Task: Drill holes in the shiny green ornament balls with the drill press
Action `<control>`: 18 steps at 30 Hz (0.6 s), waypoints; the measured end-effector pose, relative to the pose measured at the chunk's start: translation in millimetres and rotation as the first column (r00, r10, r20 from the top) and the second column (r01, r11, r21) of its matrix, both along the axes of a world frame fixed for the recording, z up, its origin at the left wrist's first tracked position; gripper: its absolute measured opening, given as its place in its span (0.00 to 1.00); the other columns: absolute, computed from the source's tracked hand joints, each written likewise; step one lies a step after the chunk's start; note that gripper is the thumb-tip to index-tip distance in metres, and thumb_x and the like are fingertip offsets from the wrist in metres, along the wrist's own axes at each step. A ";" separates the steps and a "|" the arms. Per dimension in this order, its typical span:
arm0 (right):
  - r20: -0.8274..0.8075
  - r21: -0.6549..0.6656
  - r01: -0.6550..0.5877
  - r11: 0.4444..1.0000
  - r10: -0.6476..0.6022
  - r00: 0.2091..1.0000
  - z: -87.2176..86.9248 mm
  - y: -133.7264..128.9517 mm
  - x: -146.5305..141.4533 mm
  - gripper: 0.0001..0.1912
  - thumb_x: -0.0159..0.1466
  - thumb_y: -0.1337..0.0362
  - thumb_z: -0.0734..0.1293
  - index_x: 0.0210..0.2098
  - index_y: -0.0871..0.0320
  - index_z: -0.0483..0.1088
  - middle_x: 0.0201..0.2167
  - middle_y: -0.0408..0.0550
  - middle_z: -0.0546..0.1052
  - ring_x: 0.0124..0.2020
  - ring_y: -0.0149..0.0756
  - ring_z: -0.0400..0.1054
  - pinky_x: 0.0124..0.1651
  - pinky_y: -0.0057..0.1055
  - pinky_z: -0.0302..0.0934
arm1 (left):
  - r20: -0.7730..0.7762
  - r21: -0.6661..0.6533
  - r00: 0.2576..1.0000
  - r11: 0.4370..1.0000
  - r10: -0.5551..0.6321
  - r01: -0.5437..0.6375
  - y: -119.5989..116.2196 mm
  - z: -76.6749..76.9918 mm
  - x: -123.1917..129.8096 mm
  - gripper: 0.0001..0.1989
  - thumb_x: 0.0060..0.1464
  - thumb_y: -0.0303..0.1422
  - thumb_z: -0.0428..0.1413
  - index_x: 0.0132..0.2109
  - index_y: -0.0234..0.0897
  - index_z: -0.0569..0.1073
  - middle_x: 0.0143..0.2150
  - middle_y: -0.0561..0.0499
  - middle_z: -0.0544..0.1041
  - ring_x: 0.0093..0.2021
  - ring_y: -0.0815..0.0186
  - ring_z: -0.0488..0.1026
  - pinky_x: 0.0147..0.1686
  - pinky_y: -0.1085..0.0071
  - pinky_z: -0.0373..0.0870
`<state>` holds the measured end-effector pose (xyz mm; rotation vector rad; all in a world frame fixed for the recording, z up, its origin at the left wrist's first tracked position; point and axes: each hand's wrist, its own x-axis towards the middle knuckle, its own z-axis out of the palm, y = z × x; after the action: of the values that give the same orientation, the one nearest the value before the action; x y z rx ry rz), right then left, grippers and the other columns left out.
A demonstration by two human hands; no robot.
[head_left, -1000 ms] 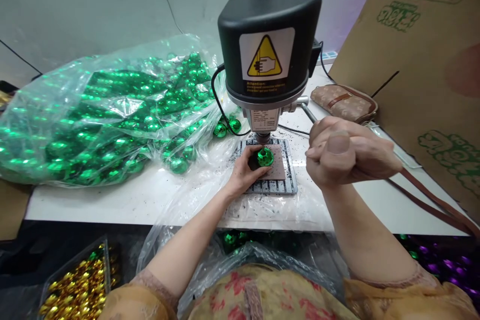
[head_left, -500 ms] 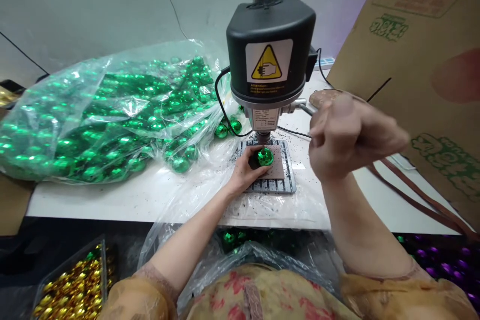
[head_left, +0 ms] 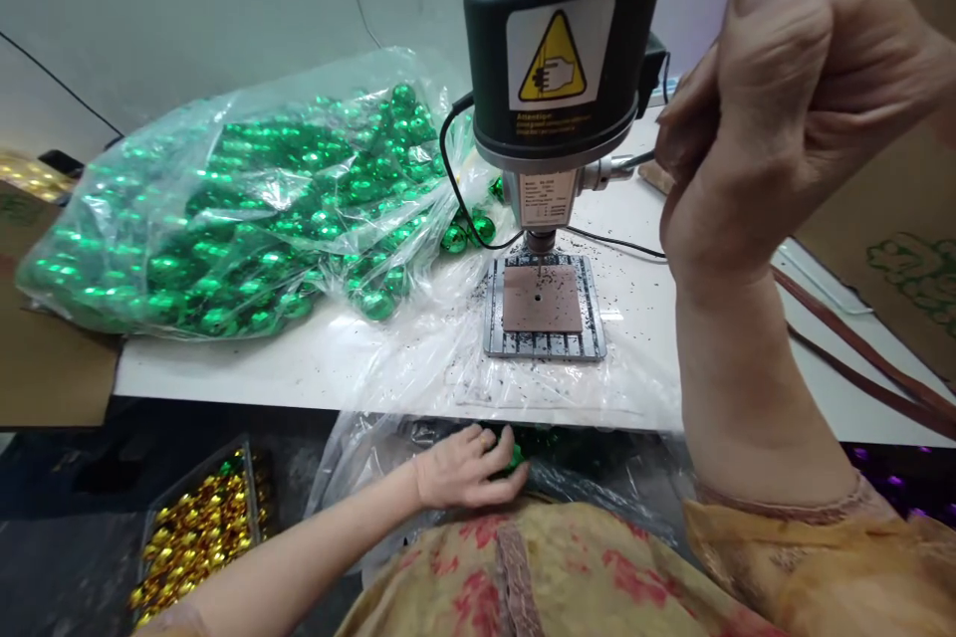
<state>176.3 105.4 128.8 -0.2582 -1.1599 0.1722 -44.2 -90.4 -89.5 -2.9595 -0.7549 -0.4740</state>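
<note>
My left hand is low at the table's front edge, over the open plastic bag, its fingers curled around a shiny green ball, mostly hidden. High on the right, my right hand is a fist on the lever of a small drill press; its fingers hide the lever's end. Below the chuck, a brown square pad with a small dark hole lies on the slotted metal base. Dark shavings are scattered around it.
A large clear bag of green balls covers the table's left. Several loose green balls lie beside the press. A bin of gold balls stands below left. Brown straps and a cardboard box are at right.
My left hand has brought the green ball from the pad down to the table's front edge. My right hand has risen with the lever.
</note>
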 end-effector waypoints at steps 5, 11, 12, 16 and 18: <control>-0.040 -0.039 0.005 0.999 -0.006 0.999 1.6 -2.7 -3.1 0.21 0.63 0.69 0.67 0.15 0.59 0.63 0.12 0.38 0.60 0.16 0.21 0.53 0.27 0.31 0.43 | -0.375 -0.362 0.914 0.883 0.155 -0.298 -26.3 -25.1 -10.6 0.28 0.53 0.29 0.55 0.62 0.44 0.69 0.59 0.37 0.76 0.38 0.55 0.79 0.32 0.61 0.75; -0.001 -0.045 -0.010 0.999 0.010 1.000 -0.1 -5.6 -1.4 0.20 0.65 0.71 0.65 0.16 0.61 0.63 0.13 0.37 0.61 0.16 0.17 0.53 0.25 0.27 0.45 | 0.336 -0.225 0.843 0.905 0.420 -0.361 61.2 21.2 -16.9 0.12 0.57 0.25 0.49 0.38 0.44 0.76 0.38 0.47 0.81 0.37 0.58 0.77 0.38 0.60 0.75; -0.006 -0.028 -0.013 1.000 0.013 1.000 -0.4 -5.3 -1.3 0.21 0.64 0.71 0.65 0.16 0.61 0.63 0.13 0.37 0.61 0.16 0.17 0.52 0.24 0.27 0.45 | 0.404 -0.238 0.756 0.857 0.515 -0.457 88.9 32.0 -18.3 0.13 0.57 0.24 0.49 0.39 0.43 0.76 0.37 0.47 0.80 0.39 0.59 0.77 0.40 0.60 0.75; -0.004 -0.084 -0.002 0.996 0.002 1.000 -1.1 -7.4 -1.6 0.21 0.65 0.70 0.65 0.15 0.60 0.63 0.12 0.37 0.60 0.16 0.17 0.53 0.24 0.26 0.46 | 0.407 -0.346 0.513 0.647 0.756 -0.679 195.5 59.6 -23.9 0.12 0.55 0.21 0.53 0.45 0.35 0.74 0.45 0.43 0.77 0.48 0.55 0.75 0.53 0.58 0.70; 0.003 -0.137 0.020 0.990 -0.020 1.000 -1.2 -9.8 -1.9 0.20 0.64 0.69 0.65 0.16 0.60 0.65 0.12 0.37 0.60 0.16 0.18 0.54 0.24 0.27 0.46 | 0.358 -0.392 0.479 0.595 0.801 -0.702 231.1 61.0 -25.5 0.14 0.53 0.20 0.57 0.47 0.32 0.73 0.50 0.40 0.74 0.53 0.52 0.73 0.57 0.56 0.67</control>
<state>174.4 95.6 127.6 -0.3907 -1.1487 0.2343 -69.6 140.6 -28.5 -2.2091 -2.1353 -1.1294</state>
